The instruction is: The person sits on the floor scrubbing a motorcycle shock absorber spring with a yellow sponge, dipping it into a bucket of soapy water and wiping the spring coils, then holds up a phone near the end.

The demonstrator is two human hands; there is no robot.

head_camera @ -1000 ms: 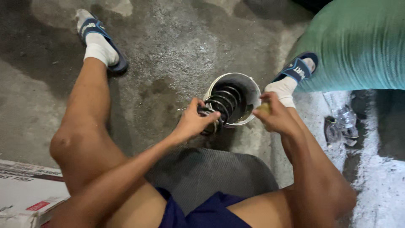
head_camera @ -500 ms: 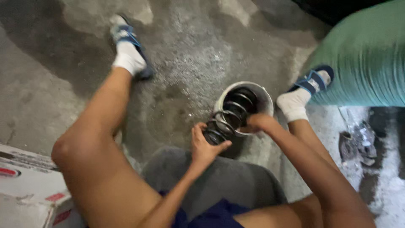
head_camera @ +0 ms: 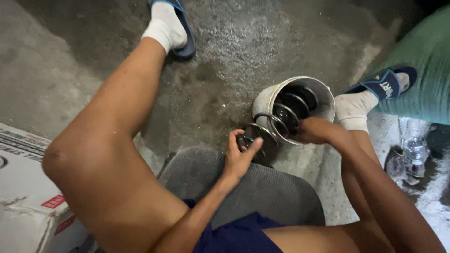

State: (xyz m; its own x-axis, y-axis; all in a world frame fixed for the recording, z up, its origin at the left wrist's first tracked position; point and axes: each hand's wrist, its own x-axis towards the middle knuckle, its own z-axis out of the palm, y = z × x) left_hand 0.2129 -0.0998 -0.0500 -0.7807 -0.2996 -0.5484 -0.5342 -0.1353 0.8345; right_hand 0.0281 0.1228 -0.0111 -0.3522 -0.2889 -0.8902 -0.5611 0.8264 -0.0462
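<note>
Nearest the camera: blue shorts point(head_camera: 234, 234) and a grey ribbed seat cushion point(head_camera: 262, 187) between the person's bare legs. A cardboard box point(head_camera: 23, 187) sits at the lower left, beside the left knee.

Left hand point(head_camera: 239, 157): above the cushion's front edge, fingers curled around the near end of a dark coil spring point(head_camera: 274, 126), thumb raised; its grip is closed on the lowest coils.

Right hand point(head_camera: 314, 130): at the near rim of a pale metal bucket point(head_camera: 323, 93), fingers wrapped over the spring's middle coils; grip closed on the spring.

The spring lies tilted, its far end inside the bucket, its near end projecting out toward the cushion. The bucket leans on the wet concrete floor point(head_camera: 234, 51).

Beyond: two feet in white socks and blue sandals, left sandal point(head_camera: 180, 28) at top, right sandal point(head_camera: 386, 84) just beside the bucket. A clear plastic bottle point(head_camera: 415, 152) lies at right, a green fabric bundle point(head_camera: 429, 65) behind it.
</note>
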